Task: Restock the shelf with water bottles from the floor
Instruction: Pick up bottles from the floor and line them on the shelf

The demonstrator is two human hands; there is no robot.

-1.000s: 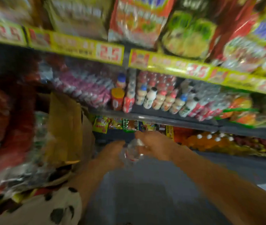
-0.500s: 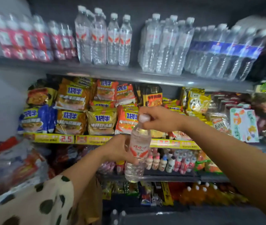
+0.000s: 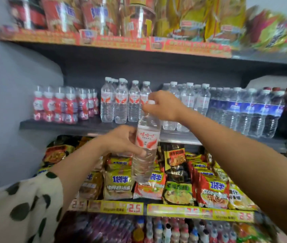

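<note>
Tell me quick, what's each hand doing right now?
Left hand: closed round the middle of the water bottle, by its label.
Right hand: closed on the same bottle's top, fingers pinching the white cap.

Cream sleeve point(image 3: 22, 207) with dark polka dots; bare right forearm point(image 3: 244, 163)

A plain pale grey wall point(image 3: 13, 106) fills the left of the frame. Dark grey metal shelving point(image 3: 139, 67) spans the centre and right in tiers, with yellow price strips point(image 3: 174, 210) along a lower edge. Lighting is soft and even.
</note>
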